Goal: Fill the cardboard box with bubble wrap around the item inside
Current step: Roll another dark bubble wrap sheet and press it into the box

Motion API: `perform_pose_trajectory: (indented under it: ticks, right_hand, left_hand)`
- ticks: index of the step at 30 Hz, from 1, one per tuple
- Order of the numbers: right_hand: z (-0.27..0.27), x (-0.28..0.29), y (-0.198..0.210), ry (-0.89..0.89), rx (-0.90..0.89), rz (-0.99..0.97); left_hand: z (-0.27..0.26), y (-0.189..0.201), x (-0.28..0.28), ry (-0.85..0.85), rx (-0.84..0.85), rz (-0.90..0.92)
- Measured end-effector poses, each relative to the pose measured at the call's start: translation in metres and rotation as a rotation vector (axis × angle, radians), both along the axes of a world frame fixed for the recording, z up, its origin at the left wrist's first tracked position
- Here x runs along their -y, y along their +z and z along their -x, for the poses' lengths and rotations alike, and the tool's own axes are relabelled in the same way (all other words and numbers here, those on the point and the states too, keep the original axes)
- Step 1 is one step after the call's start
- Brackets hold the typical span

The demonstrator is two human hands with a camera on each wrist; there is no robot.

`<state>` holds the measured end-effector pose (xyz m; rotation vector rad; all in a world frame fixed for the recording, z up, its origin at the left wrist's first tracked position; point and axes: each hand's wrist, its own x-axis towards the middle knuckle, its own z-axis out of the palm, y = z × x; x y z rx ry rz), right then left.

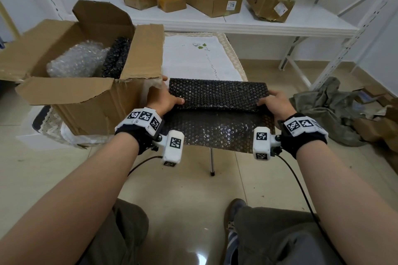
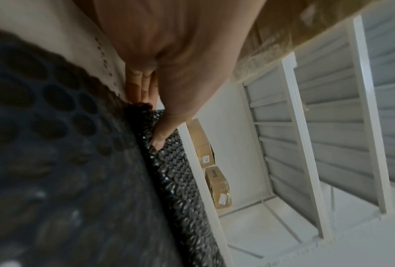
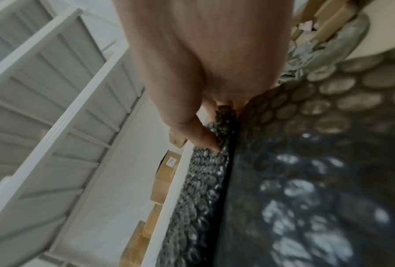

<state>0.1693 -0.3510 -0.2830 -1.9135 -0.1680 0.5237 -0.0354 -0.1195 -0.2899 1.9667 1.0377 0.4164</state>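
Crosswise, black bubble wrap (image 1: pixel 217 97) folded, left hand (image 1: pixel 163 98), right hand (image 1: pixel 274 103) pinching ends

Clear wrap (image 1: pixel 75 60) and a black roll (image 1: pixel 116 58) crowd the open box (image 1: pixel 86 97).

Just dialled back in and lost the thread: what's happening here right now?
A person is folding a sheet of black bubble wrap over the table's near edge. The left hand and right hand each pinch one end of the fold, thumb on top. The open cardboard box stands to the left and already holds clear bubble wrap and a black roll. This sheet is not yet in the box.
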Motion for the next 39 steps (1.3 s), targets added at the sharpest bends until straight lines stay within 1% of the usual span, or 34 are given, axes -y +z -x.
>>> perform_pose_trajectory:
  ticks: [2, 4, 5, 9, 12, 15, 18, 20, 23, 26, 28, 29, 31, 34, 35, 37, 39]
  right_hand:
    - [-0.003, 0.002, -0.003, 0.000, -0.029, -0.076]
    - [-0.001, 0.004, -0.002, -0.023, -0.063, -0.139]
    - [0.000, 0.005, 0.000, -0.023, -0.078, -0.171]
    - [0.003, 0.010, 0.000, 0.013, -0.128, -0.261]
    - [0.006, 0.014, 0.002, 0.057, -0.148, -0.277]
    - [0.006, 0.016, 0.001, 0.047, -0.170, -0.268]
    - [0.005, 0.017, 0.000, 0.006, -0.190, -0.226]
    - [0.003, 0.018, 0.000, -0.029, -0.206, -0.197]
    - [0.004, 0.018, 0.002, -0.040, -0.243, -0.175]
    - [0.003, 0.020, 0.002, -0.042, -0.320, -0.212]
    - [0.001, 0.022, 0.003, -0.032, -0.383, -0.236]
    - [0.000, 0.022, 0.003, -0.026, -0.401, -0.235]
    - [-0.005, 0.024, -0.001, -0.019, -0.413, -0.216]
    - [-0.001, 0.026, -0.001, -0.054, -0.439, -0.234]
    - [0.003, 0.026, 0.003, -0.076, -0.433, -0.248]
    - [0.005, 0.025, 0.004, -0.127, -0.399, -0.284]
    - [0.007, 0.024, 0.005, -0.191, -0.392, -0.348]
  left_hand:
    - [-0.001, 0.001, -0.001, 0.044, 0.001, 0.072]
    - [-0.002, 0.000, -0.002, 0.086, -0.011, 0.068]
    - [-0.002, 0.001, -0.002, 0.098, 0.004, 0.055]
    - [0.000, 0.000, -0.003, 0.101, 0.072, 0.103]
    - [0.003, 0.004, -0.001, 0.094, 0.127, 0.163]
    - [0.004, 0.004, -0.001, 0.042, 0.150, 0.162]
    - [0.007, 0.009, 0.004, -0.003, 0.258, 0.121]
    - [0.009, 0.013, 0.008, -0.020, 0.312, 0.151]
    - [0.009, 0.013, 0.003, -0.021, 0.407, 0.248]
    - [0.007, 0.010, 0.002, -0.010, 0.528, 0.294]
    - [0.004, 0.009, 0.003, -0.008, 0.559, 0.303]
    - [0.004, 0.008, 0.004, -0.028, 0.551, 0.267]
    - [0.005, 0.005, 0.003, -0.081, 0.496, 0.139]
    - [0.008, 0.004, 0.005, -0.151, 0.288, -0.102]
    - [0.009, 0.003, 0.006, -0.147, 0.238, -0.146]
    - [0.009, 0.003, 0.008, -0.158, 0.207, -0.180]
    - [0.011, 0.007, 0.009, -0.213, 0.208, -0.155]
